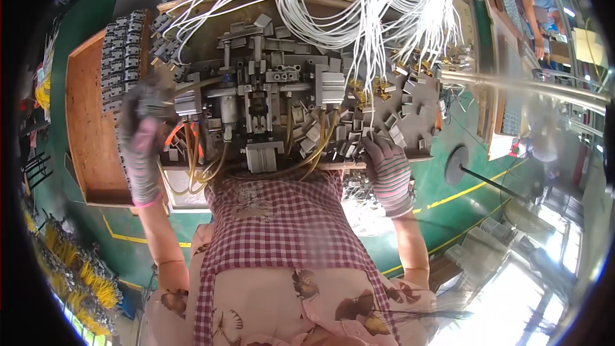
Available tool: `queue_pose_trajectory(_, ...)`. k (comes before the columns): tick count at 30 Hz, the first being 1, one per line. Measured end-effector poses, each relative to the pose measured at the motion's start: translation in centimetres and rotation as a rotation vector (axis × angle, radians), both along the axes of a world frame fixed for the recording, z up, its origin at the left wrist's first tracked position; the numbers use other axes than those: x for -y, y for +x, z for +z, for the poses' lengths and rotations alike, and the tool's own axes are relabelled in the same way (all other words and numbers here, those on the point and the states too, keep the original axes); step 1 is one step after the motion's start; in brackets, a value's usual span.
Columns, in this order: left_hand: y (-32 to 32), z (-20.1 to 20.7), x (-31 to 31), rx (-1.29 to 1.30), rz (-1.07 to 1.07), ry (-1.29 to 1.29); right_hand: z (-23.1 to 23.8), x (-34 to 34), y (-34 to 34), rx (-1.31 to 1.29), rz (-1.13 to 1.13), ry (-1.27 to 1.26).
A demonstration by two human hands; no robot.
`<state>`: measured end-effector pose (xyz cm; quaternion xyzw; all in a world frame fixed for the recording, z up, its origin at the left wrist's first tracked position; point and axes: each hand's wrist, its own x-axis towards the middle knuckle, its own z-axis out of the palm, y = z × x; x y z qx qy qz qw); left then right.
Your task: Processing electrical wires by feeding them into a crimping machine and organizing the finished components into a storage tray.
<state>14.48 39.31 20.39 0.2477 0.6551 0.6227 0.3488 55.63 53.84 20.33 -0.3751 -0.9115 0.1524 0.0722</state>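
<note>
Clearly, in the head view, crowding is the main risk. The left hand (142,131) is blurred beside the stacked grey blocks (120,54); I cannot tell whether its fingers are clamped on one, and a hurried sweep could knock that stack askew. The right hand (389,173) has its fingers curled down at the scattered metal pieces (396,136) near the front edge of the desk (346,166); whether they are together on a piece is also unclear. Grabbing there might push pieces off the edge, because they lie loose and close to it. White cables (307,22) hang over the far side, and a strand could snag on the fingers or the metal fixture (257,106). Tan hoses (327,138) loop in front and might catch a sleeve or glove.

Counted: two gloved hands, one fixture, one wooden tray (83,122), two large cable bundles. Blocks, pieces and single strands are too many and overlapped to count.
</note>
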Motion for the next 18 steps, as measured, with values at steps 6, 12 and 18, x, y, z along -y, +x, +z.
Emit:
queue_pose_trajectory(6,7.0,0.5,-3.7,0.300,-0.415,0.026,1.6,-2.7,-6.3,-0.637,0.124,-0.774)
queue_pose_trajectory(12,8.3,-1.6,-3.7,0.370,-0.573,-0.110,-1.2,-0.1,-9.1,-0.331,0.138,0.182)
queue_pose_trajectory(18,8.6,-3.7,-3.4,-0.089,-0.622,-0.014,-0.4,1.8,-8.2,-0.576,-0.037,-0.296)
